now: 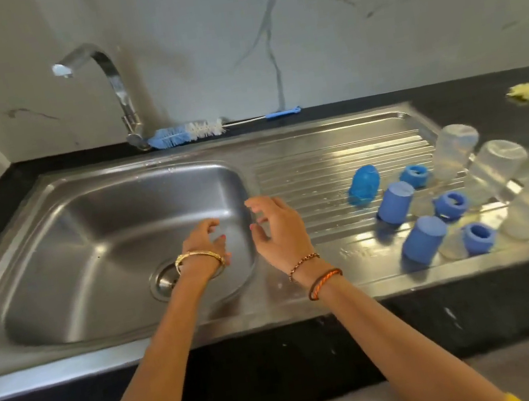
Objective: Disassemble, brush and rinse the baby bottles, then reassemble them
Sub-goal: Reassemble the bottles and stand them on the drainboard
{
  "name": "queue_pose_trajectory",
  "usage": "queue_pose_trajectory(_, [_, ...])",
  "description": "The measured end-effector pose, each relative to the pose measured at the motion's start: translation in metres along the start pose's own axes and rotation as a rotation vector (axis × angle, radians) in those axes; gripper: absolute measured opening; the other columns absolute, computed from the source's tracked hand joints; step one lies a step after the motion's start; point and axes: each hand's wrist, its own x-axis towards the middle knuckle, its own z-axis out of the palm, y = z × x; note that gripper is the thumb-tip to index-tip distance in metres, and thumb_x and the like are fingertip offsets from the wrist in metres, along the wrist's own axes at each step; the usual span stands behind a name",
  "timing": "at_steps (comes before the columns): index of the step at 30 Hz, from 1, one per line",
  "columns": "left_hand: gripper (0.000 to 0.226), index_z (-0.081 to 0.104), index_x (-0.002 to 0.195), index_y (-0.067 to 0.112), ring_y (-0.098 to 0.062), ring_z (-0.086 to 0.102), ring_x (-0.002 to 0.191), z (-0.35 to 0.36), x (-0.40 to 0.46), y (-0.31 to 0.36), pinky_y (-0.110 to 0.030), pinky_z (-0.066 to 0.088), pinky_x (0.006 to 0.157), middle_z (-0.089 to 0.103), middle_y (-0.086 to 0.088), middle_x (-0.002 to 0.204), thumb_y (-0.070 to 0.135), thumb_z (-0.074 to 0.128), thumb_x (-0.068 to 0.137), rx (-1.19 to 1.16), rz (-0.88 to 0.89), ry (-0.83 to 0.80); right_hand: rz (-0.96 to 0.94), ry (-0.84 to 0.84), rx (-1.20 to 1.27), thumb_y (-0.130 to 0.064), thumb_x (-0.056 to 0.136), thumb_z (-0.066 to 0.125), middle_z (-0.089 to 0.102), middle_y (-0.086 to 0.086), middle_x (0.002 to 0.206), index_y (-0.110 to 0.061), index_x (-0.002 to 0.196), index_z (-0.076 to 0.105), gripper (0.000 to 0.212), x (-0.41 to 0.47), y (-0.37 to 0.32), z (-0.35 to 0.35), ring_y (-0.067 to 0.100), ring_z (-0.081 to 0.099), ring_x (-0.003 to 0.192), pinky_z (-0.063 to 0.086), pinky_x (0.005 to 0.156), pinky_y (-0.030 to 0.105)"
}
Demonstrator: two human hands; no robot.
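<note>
Three clear bottles [456,154] stand upside down on the drainboard [312,161] beside blue caps [395,202] and rings [413,175]. The sink basin [88,235] holds nothing. Above it, left hand [203,246] and right hand [277,226] hover spread-fingered, grasping nothing.

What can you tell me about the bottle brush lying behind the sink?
The bottle brush lies flat on the dark counter along the marble-look wall, just behind the sink's back rim. Its bristle head is blue at the tip and white nearer the handle, and that tip rests against the base of the tap. A thin wire stem leads right to a small blue grip. Neither hand touches it.
</note>
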Motion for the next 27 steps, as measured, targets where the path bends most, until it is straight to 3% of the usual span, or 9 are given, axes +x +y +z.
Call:
queue_pose_trajectory(2, [0.032, 0.05, 0.122, 0.009, -0.017, 0.065, 0.059, 0.002, -0.01, 0.011, -0.021, 0.049, 0.067, 0.052, -0.01, 0.128, 0.008, 0.054, 0.09, -0.019, -0.038, 0.05, -0.03, -0.139, -0.09, -0.003, 0.087, 0.052, 0.052, 0.011, 0.125, -0.01, 0.128, 0.049, 0.043, -0.008, 0.003, -0.012, 0.027, 0.051, 0.113, 0.041, 0.095, 0.033])
queue_pose_trajectory(4, [0.037, 0.05, 0.125, 0.009, -0.027, 0.059, 0.101, 0.003, -0.016, 0.02, -0.029, 0.041, 0.091, 0.049, -0.012, 0.132, 0.012, 0.058, 0.088, 0.068, -0.04, 0.052, -0.051, -0.227, -0.166, -0.004, 0.086, 0.054, 0.047, 0.009, 0.132, -0.013, 0.132, 0.046, 0.048, -0.015, 0.007, -0.018, 0.026, 0.043, 0.12, 0.038, 0.099, 0.031])
queue_pose_trajectory(6, [0.038, 0.053, 0.124, 0.009, -0.027, 0.046, 0.12, 0.003, -0.021, 0.031, -0.03, 0.032, 0.102, 0.047, -0.011, 0.134, 0.014, 0.059, 0.088, 0.118, 0.01, 0.074, -0.063, -0.074, -0.12, -0.002, 0.084, 0.056, 0.048, 0.009, 0.125, -0.01, 0.125, 0.049, 0.042, -0.02, 0.008, -0.024, 0.025, 0.048, 0.113, 0.044, 0.093, 0.03])
queue_pose_trajectory(8, [0.035, 0.055, 0.122, 0.009, -0.027, 0.048, 0.117, 0.006, -0.029, 0.041, -0.031, 0.034, 0.1, 0.052, -0.009, 0.13, 0.013, 0.059, 0.087, 0.116, 0.052, 0.095, -0.062, -0.007, -0.1, 0.0, 0.083, 0.056, 0.049, 0.009, 0.118, -0.008, 0.116, 0.051, 0.034, -0.022, 0.009, -0.029, 0.023, 0.051, 0.107, 0.047, 0.087, 0.03])
queue_pose_trajectory(12, [0.033, 0.056, 0.121, 0.011, -0.025, 0.053, 0.114, 0.019, -0.054, 0.068, -0.03, 0.039, 0.095, 0.056, -0.007, 0.127, 0.012, 0.058, 0.088, -0.004, 0.078, 0.124, -0.043, -0.13, -0.152, 0.0, 0.083, 0.054, 0.045, 0.008, 0.127, -0.013, 0.126, 0.049, 0.046, -0.03, 0.017, -0.048, 0.023, 0.043, 0.118, 0.043, 0.094, 0.028])
queue_pose_trajectory(15, [0.034, 0.053, 0.123, 0.012, -0.019, 0.055, 0.109, 0.033, -0.07, 0.094, -0.028, 0.043, 0.091, 0.055, -0.004, 0.128, 0.011, 0.056, 0.09, -0.154, 0.061, 0.136, -0.051, 0.003, -0.071, 0.003, 0.082, 0.054, 0.046, 0.009, 0.127, -0.012, 0.127, 0.049, 0.047, -0.038, 0.02, -0.073, 0.022, 0.048, 0.113, 0.044, 0.088, 0.025])
queue_pose_trajectory(18, [0.031, 0.054, 0.119, 0.01, -0.008, 0.053, 0.097, 0.043, -0.087, 0.121, -0.011, 0.042, 0.078, 0.057, -0.003, 0.122, 0.007, 0.057, 0.089, -0.261, 0.097, 0.158, -0.047, 0.128, 0.12, 0.006, 0.082, 0.056, 0.053, 0.013, 0.12, -0.007, 0.118, 0.056, 0.038, -0.043, 0.018, -0.103, 0.018, 0.058, 0.094, 0.044, 0.076, 0.012])
queue_pose_trajectory(21, [0.025, 0.058, 0.113, 0.006, -0.015, 0.058, 0.102, 0.053, -0.107, 0.149, -0.022, 0.049, 0.085, 0.061, -0.006, 0.115, 0.003, 0.055, 0.088, -0.376, 0.166, 0.154, -0.046, 0.311, 0.194, 0.006, 0.082, 0.057, 0.059, 0.013, 0.113, -0.003, 0.11, 0.06, 0.029, -0.046, 0.017, -0.136, 0.012, 0.055, 0.082, 0.042, 0.064, 0.004])
queue_pose_trajectory(27, [0.027, 0.059, 0.112, -0.001, -0.024, 0.058, 0.102, 0.087, -0.129, 0.207, -0.013, 0.038, 0.077, 0.062, -0.012, 0.115, -0.004, 0.055, 0.086, -0.368, 0.376, 0.032, 0.106, 0.589, -0.121, -0.003, 0.082, 0.058, 0.061, 0.012, 0.118, -0.006, 0.111, 0.064, 0.029, -0.053, 0.056, -0.215, 0.025, 0.052, 0.11, 0.032, 0.084, 0.015])
